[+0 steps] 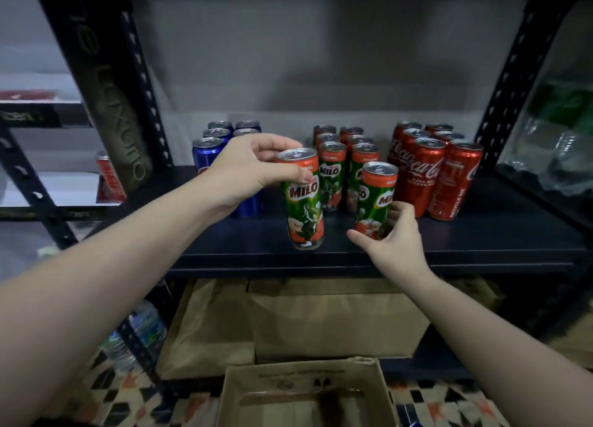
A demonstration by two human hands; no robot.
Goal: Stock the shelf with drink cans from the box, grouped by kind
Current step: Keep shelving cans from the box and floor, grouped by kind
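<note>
Black steel shelf point(481, 234) carries three groups of cans: blue cans point(208, 149) left, Milo cans point(333, 166) in the middle, Coke cans point(430, 169) right. Below me sits the cardboard box point(231, 401), open. My left hand point(253, 169) grips one Milo can point(303, 198) near its top, upright at the front edge. My right hand point(393, 234) curls around the base of a second Milo point(375, 198) just beside it.
</note>
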